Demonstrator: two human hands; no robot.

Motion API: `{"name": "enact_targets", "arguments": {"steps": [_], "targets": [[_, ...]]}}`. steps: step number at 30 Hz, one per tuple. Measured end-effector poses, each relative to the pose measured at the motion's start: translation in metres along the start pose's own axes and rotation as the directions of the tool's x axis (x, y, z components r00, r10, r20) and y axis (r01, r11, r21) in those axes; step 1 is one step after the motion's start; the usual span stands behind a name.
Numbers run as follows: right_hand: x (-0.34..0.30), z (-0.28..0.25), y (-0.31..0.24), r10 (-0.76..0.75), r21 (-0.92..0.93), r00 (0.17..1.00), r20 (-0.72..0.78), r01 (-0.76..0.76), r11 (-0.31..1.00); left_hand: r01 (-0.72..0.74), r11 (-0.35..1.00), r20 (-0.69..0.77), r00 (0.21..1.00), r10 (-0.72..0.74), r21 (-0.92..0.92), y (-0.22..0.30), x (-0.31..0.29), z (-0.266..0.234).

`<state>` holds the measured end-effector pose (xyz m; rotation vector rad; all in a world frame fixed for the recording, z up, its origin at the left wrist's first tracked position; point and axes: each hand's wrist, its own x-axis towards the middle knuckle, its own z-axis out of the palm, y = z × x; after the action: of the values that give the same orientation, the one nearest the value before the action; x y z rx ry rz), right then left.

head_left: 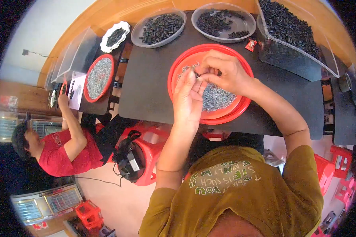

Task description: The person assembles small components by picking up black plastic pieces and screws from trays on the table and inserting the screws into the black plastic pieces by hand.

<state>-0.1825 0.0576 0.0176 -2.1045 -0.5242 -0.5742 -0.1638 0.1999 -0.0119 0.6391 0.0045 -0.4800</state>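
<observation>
Both my hands meet over a round red tray [246,103] heaped with small silvery metal pieces [217,98]. A small black part [197,75] is pinched between the fingertips, mostly covered by them. My left hand [188,93] holds it from the left, palm turned up, with the thumb against it. From the right, my right hand [225,73] closes thumb and forefinger on it or on something tiny beside it; exactly what is too small to tell.
Beyond the tray stand two clear round bowls [159,44] [241,37] of black parts. A clear bin [292,63] of black parts is at right, near a small red packet [250,45]. At left, a person in red [73,152] works beside another red tray [111,63].
</observation>
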Motion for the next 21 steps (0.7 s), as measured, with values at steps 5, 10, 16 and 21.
{"name": "enact_targets", "arguments": {"steps": [5, 10, 16, 21], "targets": [[-0.001, 0.004, 0.002, 0.22, 0.159, 0.973, 0.067, -0.229, 0.96, 0.05, 0.999, -0.04, 0.998, -0.049, 0.016, -0.002, -0.003, -0.003], [0.01, -0.007, 0.011, 0.225, 0.318, 0.964, 0.144, -0.26, 0.912, 0.118, 0.991, -0.023, 0.993, -0.12, -0.069, -0.001, -0.007, -0.016], [0.035, -0.046, 0.113, 0.412, -0.171, 0.884, -0.221, -0.451, 0.876, 0.193, 0.96, 0.056, 0.981, -0.185, -0.202, 0.001, -0.011, -0.014], [0.052, -0.052, 0.154, 0.548, -0.603, 0.831, -0.094, -0.486, 0.633, 0.136, 0.969, -0.025, 0.989, -0.144, -0.208, 0.009, -0.009, -0.009]]}}
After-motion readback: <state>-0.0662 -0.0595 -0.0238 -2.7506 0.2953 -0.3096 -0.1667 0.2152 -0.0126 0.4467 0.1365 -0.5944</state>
